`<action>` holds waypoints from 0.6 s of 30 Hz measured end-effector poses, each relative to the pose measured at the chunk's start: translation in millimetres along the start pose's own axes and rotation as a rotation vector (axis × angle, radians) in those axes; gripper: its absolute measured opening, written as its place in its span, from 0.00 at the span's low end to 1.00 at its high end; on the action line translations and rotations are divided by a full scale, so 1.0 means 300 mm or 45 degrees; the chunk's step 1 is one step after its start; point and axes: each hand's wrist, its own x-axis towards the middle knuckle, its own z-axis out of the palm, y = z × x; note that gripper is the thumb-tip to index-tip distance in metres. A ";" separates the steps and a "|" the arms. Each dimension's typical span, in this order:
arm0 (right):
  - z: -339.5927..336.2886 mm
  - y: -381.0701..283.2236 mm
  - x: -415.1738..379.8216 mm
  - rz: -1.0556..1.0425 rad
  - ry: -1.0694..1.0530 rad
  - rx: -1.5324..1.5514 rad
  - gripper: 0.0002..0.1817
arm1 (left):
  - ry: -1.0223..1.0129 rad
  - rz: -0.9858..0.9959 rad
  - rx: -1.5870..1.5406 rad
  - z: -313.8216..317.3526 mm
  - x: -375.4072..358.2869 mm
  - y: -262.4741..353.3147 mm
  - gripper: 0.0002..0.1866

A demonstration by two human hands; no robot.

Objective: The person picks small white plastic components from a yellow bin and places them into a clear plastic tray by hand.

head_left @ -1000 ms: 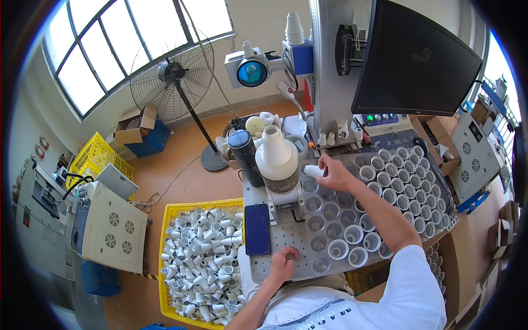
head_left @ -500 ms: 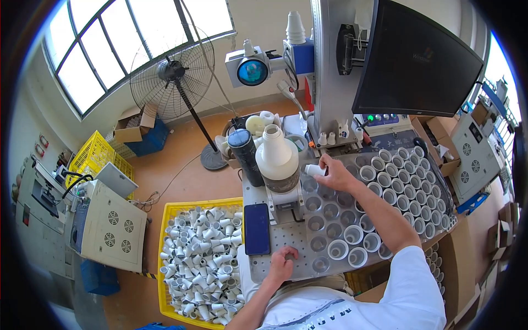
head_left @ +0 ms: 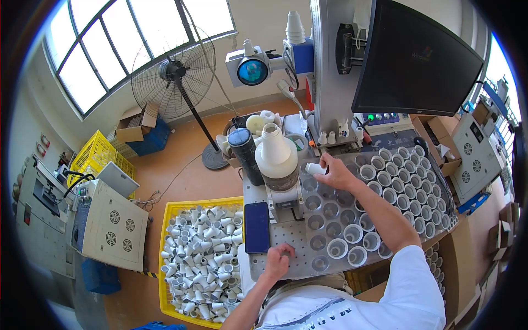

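My right hand [head_left: 336,173] pinches a white plastic sleeve [head_left: 315,169], held on its side above the far left part of the clear tray with round cups [head_left: 320,264]. Several white sleeves [head_left: 337,248] stand upright in that tray, mostly toward its right side; my forearm hides some of them. Near the front edge of the perforated metal plate [head_left: 291,234], my left hand [head_left: 279,260] holds nothing, its fingers loosely bent and apart. A phone [head_left: 257,228] lies just beyond it. Left of the tray rises a white cone-shaped fixture [head_left: 276,159] beside a dark cylinder [head_left: 245,156].
A yellow crate [head_left: 163,264] full of loose white sleeves stands at the left of the bench. A monitor [head_left: 418,60] on a metal column [head_left: 333,66] overhangs the back right. A blue-lensed machine head [head_left: 252,72] and a standing fan [head_left: 175,70] are farther back.
My left hand has drawn slightly left and back, its fingers more bent. My right hand stays almost in place with the white sleeve.
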 end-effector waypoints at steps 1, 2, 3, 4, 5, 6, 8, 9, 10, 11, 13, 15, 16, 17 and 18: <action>-0.002 0.005 0.002 0.000 0.001 0.002 0.24 | 0.032 0.028 0.002 -0.034 0.024 0.031 0.12; -0.003 0.014 0.005 -0.022 0.031 0.015 0.23 | 0.185 0.165 0.028 -0.077 0.063 0.062 0.11; -0.004 0.019 0.009 -0.045 0.059 0.025 0.23 | 0.341 0.301 0.052 -0.124 0.128 0.144 0.12; -0.007 0.020 0.016 -0.044 0.053 0.023 0.23 | 0.527 0.465 0.015 -0.160 0.202 0.255 0.13; -0.019 0.022 0.029 -0.021 0.082 0.106 0.22 | 0.699 0.552 0.055 -0.194 0.281 0.357 0.15; -0.042 0.018 0.044 0.000 0.113 0.183 0.21 | 0.842 0.679 0.146 -0.221 0.364 0.456 0.18; -0.115 -0.106 0.060 -0.026 0.212 0.323 0.20 | 0.834 0.779 0.212 -0.259 0.541 0.588 0.18; -0.147 -0.191 0.064 -0.050 0.316 0.480 0.19 | 0.784 0.779 0.217 -0.265 0.616 0.629 0.18; -0.171 -0.266 0.073 -0.048 0.312 0.467 0.19 | 0.498 0.555 0.038 -0.258 0.667 0.670 0.17; -0.190 -0.343 0.082 -0.173 0.391 0.732 0.19 | 0.210 0.330 -0.139 -0.245 0.694 0.702 0.17; -0.195 -0.495 0.071 -0.302 0.461 0.982 0.19 | 0.350 0.363 -0.263 -0.228 0.712 0.724 0.16; -0.157 -0.613 0.051 -0.536 0.424 1.066 0.20 | 0.494 0.499 -0.210 -0.260 0.663 0.770 0.16; -0.107 -0.624 0.056 -0.628 0.411 0.948 0.20 | 0.496 0.596 -0.044 -0.320 0.588 0.798 0.16; -0.067 -0.623 0.053 -0.713 0.394 0.831 0.20 | 0.565 0.641 0.057 -0.366 0.542 0.785 0.16; -0.053 -0.619 0.041 -0.702 0.389 0.838 0.20 | 0.637 0.685 0.159 -0.418 0.497 0.763 0.15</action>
